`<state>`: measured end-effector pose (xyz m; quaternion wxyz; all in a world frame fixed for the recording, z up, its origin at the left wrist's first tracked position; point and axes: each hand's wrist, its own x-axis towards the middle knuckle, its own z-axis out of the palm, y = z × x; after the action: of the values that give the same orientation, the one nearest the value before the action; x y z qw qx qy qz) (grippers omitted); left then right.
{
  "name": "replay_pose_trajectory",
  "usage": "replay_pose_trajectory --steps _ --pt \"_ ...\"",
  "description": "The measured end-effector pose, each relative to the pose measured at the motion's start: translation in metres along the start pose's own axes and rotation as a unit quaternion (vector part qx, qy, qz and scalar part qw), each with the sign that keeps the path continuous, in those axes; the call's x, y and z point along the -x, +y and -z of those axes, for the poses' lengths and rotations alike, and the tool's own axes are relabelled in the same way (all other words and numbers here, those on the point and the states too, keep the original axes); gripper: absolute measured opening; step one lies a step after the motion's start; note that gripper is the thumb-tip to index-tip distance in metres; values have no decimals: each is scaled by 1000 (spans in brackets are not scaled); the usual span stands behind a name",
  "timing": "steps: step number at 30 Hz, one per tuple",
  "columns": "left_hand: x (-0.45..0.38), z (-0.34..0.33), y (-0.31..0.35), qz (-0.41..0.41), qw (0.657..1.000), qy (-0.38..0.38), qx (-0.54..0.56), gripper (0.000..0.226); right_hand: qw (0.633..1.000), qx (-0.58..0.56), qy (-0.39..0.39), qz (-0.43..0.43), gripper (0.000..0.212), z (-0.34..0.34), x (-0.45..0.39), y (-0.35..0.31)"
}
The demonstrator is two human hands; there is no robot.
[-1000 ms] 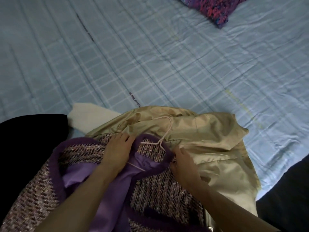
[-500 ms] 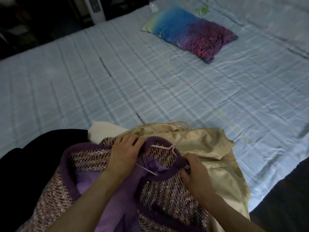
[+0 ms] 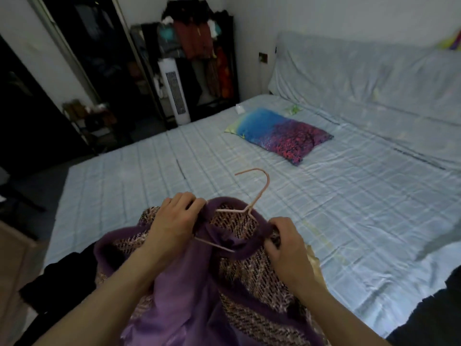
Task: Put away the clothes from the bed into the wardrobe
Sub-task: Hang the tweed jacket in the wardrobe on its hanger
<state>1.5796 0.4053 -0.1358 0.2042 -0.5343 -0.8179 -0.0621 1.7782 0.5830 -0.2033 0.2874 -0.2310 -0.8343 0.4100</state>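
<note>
Home bedroom: bed [image 3: 274, 186], pillow [image 3: 279, 133], clothes rack [image 3: 199, 46].

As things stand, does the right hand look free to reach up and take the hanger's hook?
Probably not at once: the right hand is gripping the purple tweed jacket at its collar. The hanger's hook stands clear above the collar with nothing in front of it, so letting go would leave the way open.

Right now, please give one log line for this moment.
step: hangering | left hand: collar | right hand: collar | jacket | hanger: hook up
</note>
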Motion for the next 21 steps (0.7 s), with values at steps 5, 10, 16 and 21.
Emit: replay_pose_trajectory --steps 5,10,16,21 --pt "-3 90 9 46 998 42 -27 28 992 -11 40 122 37 45 -37 -56" --pt "24 180 5 104 990 51 -77 27 969 -26 27 245 24 71 -61 -139" --pt "82 252 5 137 979 83 -123 28 943 -42 -6 331 26 64 -56 -214" --pt "155 296 3 186 962 122 -159 26 918 -59 -47 389 22 39 -21 -269"
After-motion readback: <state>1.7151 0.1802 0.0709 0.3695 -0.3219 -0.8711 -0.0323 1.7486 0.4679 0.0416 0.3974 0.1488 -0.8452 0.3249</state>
